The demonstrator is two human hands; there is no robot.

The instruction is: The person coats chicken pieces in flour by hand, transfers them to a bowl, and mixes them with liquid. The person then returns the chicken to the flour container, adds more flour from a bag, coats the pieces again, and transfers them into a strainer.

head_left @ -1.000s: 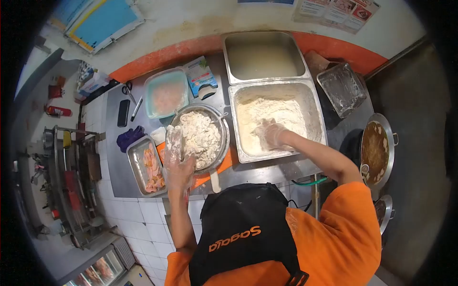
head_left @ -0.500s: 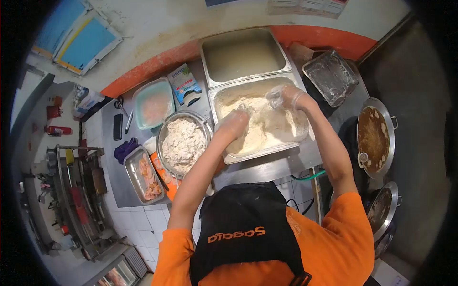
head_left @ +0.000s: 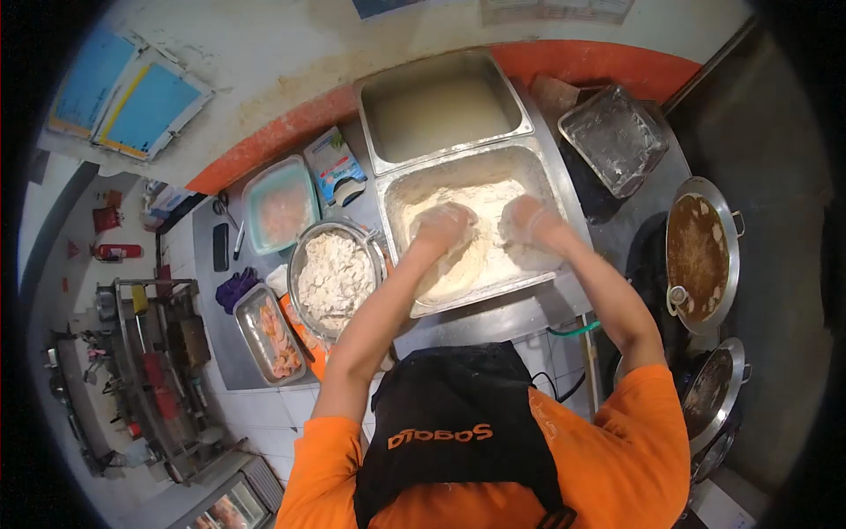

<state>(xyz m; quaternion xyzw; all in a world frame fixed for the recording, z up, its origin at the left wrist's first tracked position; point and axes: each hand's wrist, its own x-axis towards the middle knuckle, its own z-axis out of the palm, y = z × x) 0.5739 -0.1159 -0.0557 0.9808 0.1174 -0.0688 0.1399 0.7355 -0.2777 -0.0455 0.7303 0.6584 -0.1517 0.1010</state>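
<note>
Both hands, in thin clear plastic gloves, are down in a steel pan (head_left: 407, 301) of pale flour (head_left: 480, 253). My left hand (head_left: 446, 226) presses into the flour at the pan's left side. To its right, my right hand (head_left: 529, 220) is in the same flour, a short gap apart from it. Flour covers the fingertips of both hands, so their grip is hidden. Left of the pan stands a round metal strainer (head_left: 380, 280) filled with flour-coated pieces (head_left: 335, 277). Behind the flour pan sits a second steel pan (head_left: 367, 150) holding cloudy liquid (head_left: 441, 101).
At left are a small steel tray of raw meat pieces (head_left: 280, 342), a lidded plastic tub (head_left: 280, 207), a blue-white box (head_left: 335, 166), a phone (head_left: 220, 248) and a purple cloth (head_left: 236, 290). At right are a floury tray (head_left: 614, 141) and a wok of brown oil (head_left: 698, 256).
My right hand has come down from the pan's far right into the flour. My left hand has shifted slightly, and the whole view has tilted a little.
</note>
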